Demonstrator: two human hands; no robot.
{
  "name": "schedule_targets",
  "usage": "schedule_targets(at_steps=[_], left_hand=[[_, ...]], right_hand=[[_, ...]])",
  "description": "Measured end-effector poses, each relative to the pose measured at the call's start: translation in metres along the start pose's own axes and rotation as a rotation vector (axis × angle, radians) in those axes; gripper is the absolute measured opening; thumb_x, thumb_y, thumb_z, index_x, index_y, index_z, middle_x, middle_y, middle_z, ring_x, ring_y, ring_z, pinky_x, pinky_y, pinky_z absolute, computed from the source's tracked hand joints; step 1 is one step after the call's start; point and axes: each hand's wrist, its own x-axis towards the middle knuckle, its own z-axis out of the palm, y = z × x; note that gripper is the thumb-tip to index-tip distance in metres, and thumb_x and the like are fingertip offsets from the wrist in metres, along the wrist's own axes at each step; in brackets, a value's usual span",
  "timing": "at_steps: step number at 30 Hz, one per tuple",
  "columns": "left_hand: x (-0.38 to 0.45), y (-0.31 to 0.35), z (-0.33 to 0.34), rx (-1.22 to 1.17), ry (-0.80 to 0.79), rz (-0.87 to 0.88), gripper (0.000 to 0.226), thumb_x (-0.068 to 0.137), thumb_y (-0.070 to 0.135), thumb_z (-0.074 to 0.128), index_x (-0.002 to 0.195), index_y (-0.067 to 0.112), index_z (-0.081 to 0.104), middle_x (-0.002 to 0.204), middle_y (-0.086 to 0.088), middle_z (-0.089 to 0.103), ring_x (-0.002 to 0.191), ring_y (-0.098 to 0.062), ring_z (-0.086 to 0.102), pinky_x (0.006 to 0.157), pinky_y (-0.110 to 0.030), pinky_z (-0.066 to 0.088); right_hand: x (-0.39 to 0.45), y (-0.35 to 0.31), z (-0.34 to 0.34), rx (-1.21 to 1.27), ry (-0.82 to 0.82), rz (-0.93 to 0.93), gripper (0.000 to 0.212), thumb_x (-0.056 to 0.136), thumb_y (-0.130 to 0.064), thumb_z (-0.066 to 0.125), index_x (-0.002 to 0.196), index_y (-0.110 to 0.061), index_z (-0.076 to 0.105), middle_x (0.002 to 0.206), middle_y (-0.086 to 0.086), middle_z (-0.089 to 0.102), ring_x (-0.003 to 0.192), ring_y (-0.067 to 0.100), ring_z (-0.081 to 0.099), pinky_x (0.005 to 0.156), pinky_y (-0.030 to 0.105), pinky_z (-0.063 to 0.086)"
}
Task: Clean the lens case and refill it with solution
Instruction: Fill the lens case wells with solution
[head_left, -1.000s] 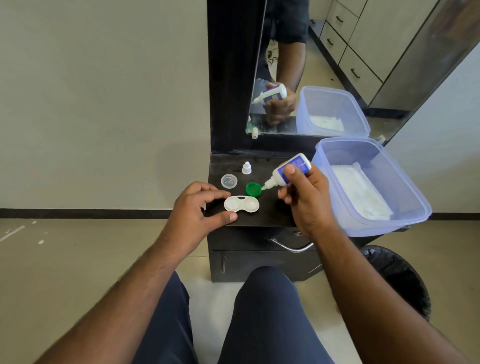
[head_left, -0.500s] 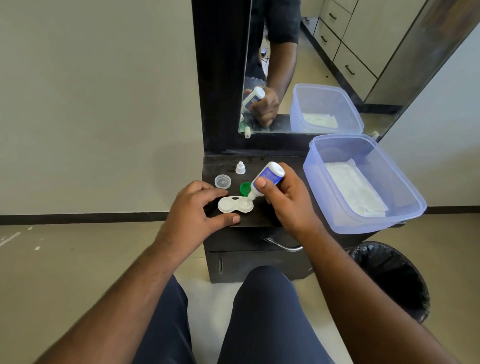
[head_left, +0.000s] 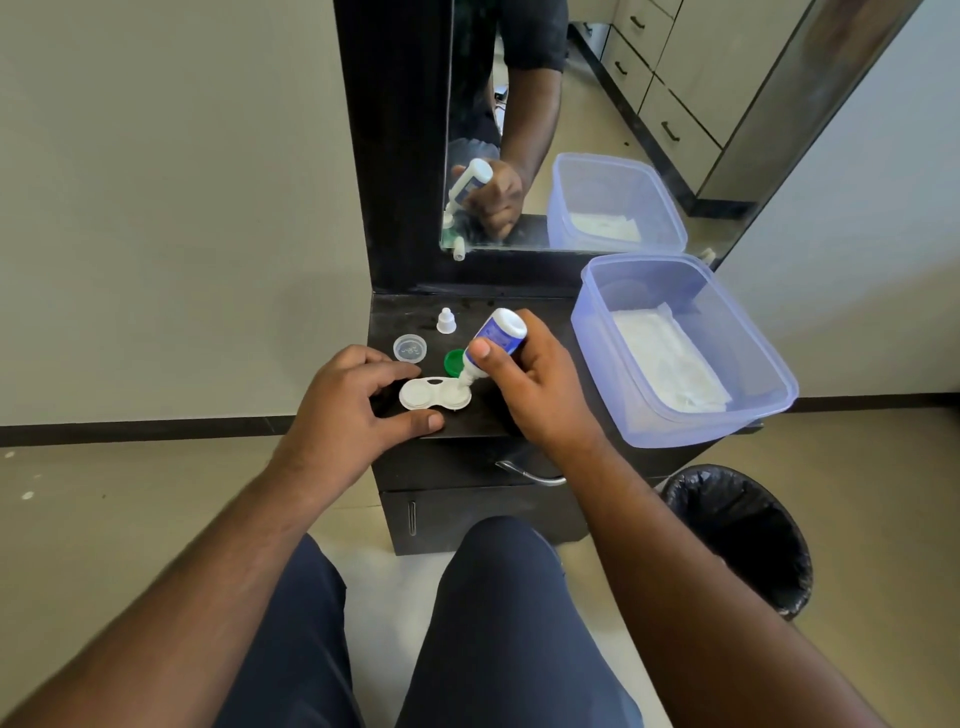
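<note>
Lens case (head_left: 435, 393): white, two wells, lies flat near front edge of dark cabinet top (head_left: 524, 415), btwn both hands.
L hand (head_left: 348, 410): palm down, fingers curled, index and thumb spread apart and bracketing case's left well; index tip at far side, thumb tip at near side. Contact w/ case: can't tell for sure.
R hand (head_left: 535, 384): clamped on solution bottle (head_left: 493, 345), thumb on blue label, fingers wrapped behind. Wrist bent inward.
Bottle: tipped nozzle-down, white tip right over case's right well, touching or just above it.
Green cap (head_left: 453, 362): on top, just behind case, partly hidden by bottle.
Clear cap (head_left: 410, 347): left of green one, open side up.
Bottle cap (head_left: 445, 320): small, white, upright, further back.
Tub (head_left: 748, 415): clear bluish plastic, R side of top, overhangs front edge; white tissue (head_left: 665, 364) inside.
Mirror (head_left: 623, 130): behind top, shows R hand w/ bottle and tub.
Bin (head_left: 748, 540): black liner, on floor under tub.
Room: beige wall, dark skirting, tiled floor.
</note>
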Motion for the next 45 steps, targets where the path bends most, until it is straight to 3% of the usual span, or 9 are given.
schedule_targets(at_steps=[5,10,17,26,45], left_hand=[[0.0004,-0.0004,0.0004,0.004,-0.002,-0.008,0.057,0.06,0.034,0.086,0.112,0.018,0.07,0.097,0.002,0.055,0.081,0.002,0.049,0.068,-0.004,0.034],[0.0012,0.0016,-0.0008,0.034,-0.011,-0.018,0.058,0.061,0.035,0.086,0.114,0.018,0.07,0.096,0.003,0.055,0.084,-0.009,0.05,0.068,-0.008,0.034],[0.0003,0.0047,-0.0008,-0.058,-0.013,-0.055,0.055,0.059,0.028,0.088,0.11,0.018,0.071,0.097,0.001,0.055,0.081,0.002,0.049,0.068,0.0,0.034],[0.0003,0.0028,-0.0003,-0.096,-0.011,-0.081,0.052,0.058,0.027,0.089,0.107,0.021,0.071,0.096,0.003,0.054,0.082,-0.001,0.05,0.068,0.0,0.035],[-0.0022,0.0045,-0.0005,-0.096,-0.004,-0.08,0.05,0.061,0.026,0.088,0.108,0.022,0.071,0.098,0.003,0.053,0.085,0.0,0.05,0.068,0.001,0.034]], right_hand=[[0.0007,0.0012,-0.0005,-0.012,0.0,0.003,0.014,0.092,-0.03,0.06,0.096,-0.017,0.055,0.082,-0.008,0.059,0.074,0.0,0.055,0.068,0.015,0.047],[-0.0002,0.0011,-0.0002,0.038,0.016,-0.005,0.013,0.091,-0.027,0.062,0.097,-0.017,0.055,0.08,-0.012,0.058,0.074,-0.001,0.056,0.069,0.014,0.047],[0.0014,0.0043,-0.0014,0.105,0.017,0.0,0.008,0.089,-0.033,0.06,0.089,-0.028,0.054,0.078,-0.013,0.058,0.072,0.004,0.055,0.068,0.023,0.046],[0.0004,0.0041,-0.0011,0.015,-0.012,0.008,0.017,0.091,-0.029,0.061,0.1,-0.015,0.057,0.083,-0.01,0.06,0.076,0.001,0.058,0.068,0.016,0.048],[0.0011,0.0044,-0.0014,-0.017,-0.001,0.003,0.018,0.091,-0.028,0.062,0.1,-0.014,0.057,0.082,-0.013,0.059,0.074,0.0,0.057,0.066,0.012,0.046]])
